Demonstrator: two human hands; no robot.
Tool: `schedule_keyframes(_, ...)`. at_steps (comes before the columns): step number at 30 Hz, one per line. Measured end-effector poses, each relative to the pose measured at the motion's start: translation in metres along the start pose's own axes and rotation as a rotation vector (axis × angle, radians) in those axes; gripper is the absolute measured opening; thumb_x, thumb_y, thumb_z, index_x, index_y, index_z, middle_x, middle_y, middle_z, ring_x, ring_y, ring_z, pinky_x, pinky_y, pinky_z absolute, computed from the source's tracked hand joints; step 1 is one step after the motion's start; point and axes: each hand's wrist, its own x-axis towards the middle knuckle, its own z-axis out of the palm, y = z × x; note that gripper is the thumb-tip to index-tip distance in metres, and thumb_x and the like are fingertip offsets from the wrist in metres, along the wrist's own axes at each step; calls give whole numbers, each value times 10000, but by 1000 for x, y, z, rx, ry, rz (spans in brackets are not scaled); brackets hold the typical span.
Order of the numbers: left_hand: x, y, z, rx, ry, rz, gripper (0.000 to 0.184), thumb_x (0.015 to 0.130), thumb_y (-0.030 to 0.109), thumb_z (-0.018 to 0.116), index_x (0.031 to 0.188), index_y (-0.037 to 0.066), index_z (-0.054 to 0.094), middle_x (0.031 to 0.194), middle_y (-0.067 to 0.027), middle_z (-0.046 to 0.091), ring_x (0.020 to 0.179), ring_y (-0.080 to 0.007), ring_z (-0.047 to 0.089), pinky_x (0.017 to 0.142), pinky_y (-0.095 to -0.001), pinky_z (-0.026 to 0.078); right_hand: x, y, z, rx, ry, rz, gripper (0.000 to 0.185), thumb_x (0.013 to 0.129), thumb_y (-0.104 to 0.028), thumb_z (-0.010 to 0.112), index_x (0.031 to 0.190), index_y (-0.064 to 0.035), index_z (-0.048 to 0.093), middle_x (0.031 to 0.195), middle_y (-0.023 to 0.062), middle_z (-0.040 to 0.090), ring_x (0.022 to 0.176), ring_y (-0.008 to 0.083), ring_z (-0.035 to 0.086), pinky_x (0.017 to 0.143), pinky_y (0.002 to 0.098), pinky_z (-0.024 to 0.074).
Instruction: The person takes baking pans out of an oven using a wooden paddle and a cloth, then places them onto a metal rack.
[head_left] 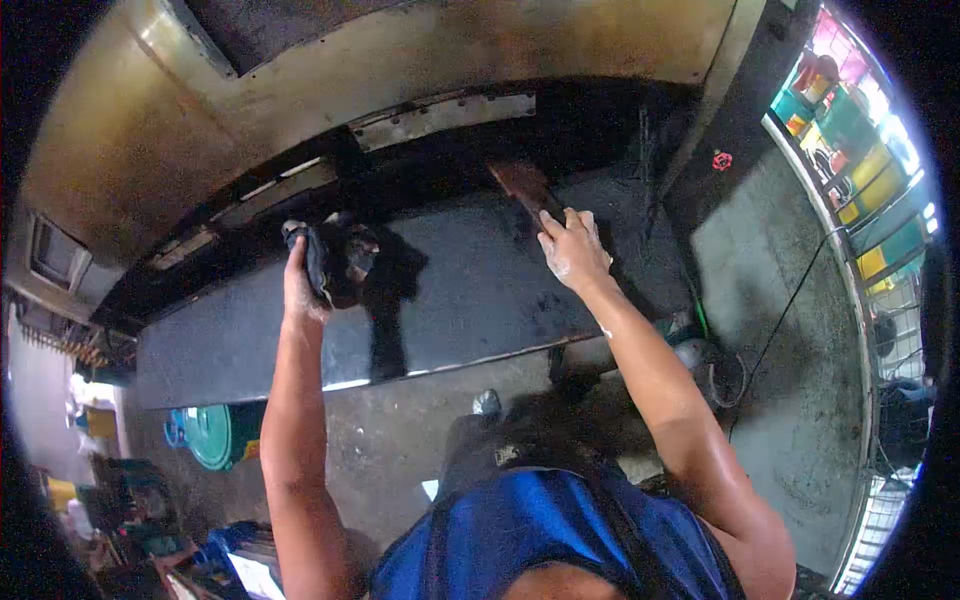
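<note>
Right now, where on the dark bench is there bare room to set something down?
The bench looks bare in its middle, between the left hand and the right hand, and at its end left of the left hand. Crowded: around the dark item and brown tool they hold.

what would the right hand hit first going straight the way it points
Past the brown tool it holds, the right hand would likely meet the pale metal strip, though depth is unclear.
</note>
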Motion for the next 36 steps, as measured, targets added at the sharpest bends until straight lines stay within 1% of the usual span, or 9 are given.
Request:
schedule_keyframes(9, -82, -1, 5, 48, 130, 13, 489, 993, 429, 452, 1284, 55, 573, 1155, -124, 671, 1022, -293, 654, 867, -428, 544, -101, 44, -23, -66, 114, -141, 383, 900, -254, 628, 1269, -148, 632, 1287, 252, 529, 1164, 383, 477, 984, 465, 445)
schedule_keyframes(14, -28, 5, -9, 94, 182, -63, 445, 999, 423, 454, 1196, 57, 611, 1057, -102, 691, 887, -261, 678, 741, -406, 575, -54, -2, -30, 101, 6, 50, 391, 920, -271, 604, 1296, -162, 605, 1288, 246, 520, 1143, 401, 475, 953, 466, 460)
schedule_keyframes(17, 17, 19, -14, 186, 273, 43, 414, 990, 403, 493, 1159, 48, 622, 1011, -106, 695, 844, -255, 684, 686, -395, 585, -62, 25, -7, -26, 104, -100, 390, 923, -284, 590, 1298, -179, 591, 1308, 252, 515, 1176, 383, 469, 966, 472, 463)
schedule_keyframes(21, 50, 37, -3, 271, 178, -14, 405, 966, 404, 551, 1097, 27, 621, 908, -125, 694, 686, -280, 681, 538, -436, 576, -85, 37, -9, 11, 153, -170, 376, 893, -247, 645, 1252, -133, 634, 1286, 266, 521, 1128, 425, 498, 950, 486, 449)
schedule_keyframes(22, 59, 37, 4, 320, 292, -59, 399, 965, 413, 550, 1057, 30, 615, 852, -124, 683, 609, -275, 658, 492, -452, 560, -95, 37, -10, -5, 157, -176, 381, 883, -241, 656, 1247, -129, 635, 1282, 265, 521, 1122, 429, 501, 943, 490, 450)
schedule_keyframes(25, 66, 36, 21, 524, 178, -241, 392, 962, 420, 556, 1030, 37, 612, 875, -114, 677, 636, -257, 654, 525, -437, 569, -124, 44, -15, -7, 196, -212, 405, 839, -189, 698, 1229, -98, 638, 1263, 270, 521, 1100, 439, 506, 931, 493, 451)
schedule_keyframes(29, 95, 14, 14, 594, 221, 55, 337, 924, 294, 613, 1101, 6, 615, 958, -102, 680, 715, -229, 652, 649, -385, 530, -132, 42, -23, -15, 188, -185, 398, 819, -182, 711, 1204, -97, 657, 1261, 269, 525, 1091, 434, 507, 928, 488, 454)
schedule_keyframes(31, 91, 27, 18, 760, 141, -70, 320, 906, 266, 620, 1095, 8, 622, 947, -89, 682, 732, -220, 648, 671, -387, 524, -169, 45, -20, 21, 166, -159, 395, 815, -183, 714, 1197, -97, 664, 1262, 265, 527, 1087, 431, 509, 928, 488, 454)
schedule_keyframes(36, 60, 24, 39, 830, 229, 24, 283, 900, 254, 620, 1060, 21, 621, 846, -70, 663, 699, -211, 638, 622, -371, 518, -177, 73, -16, 2, 229, -218, 398, 805, -197, 717, 1195, -136, 671, 1282, 233, 524, 1111, 411, 501, 940, 476, 460)
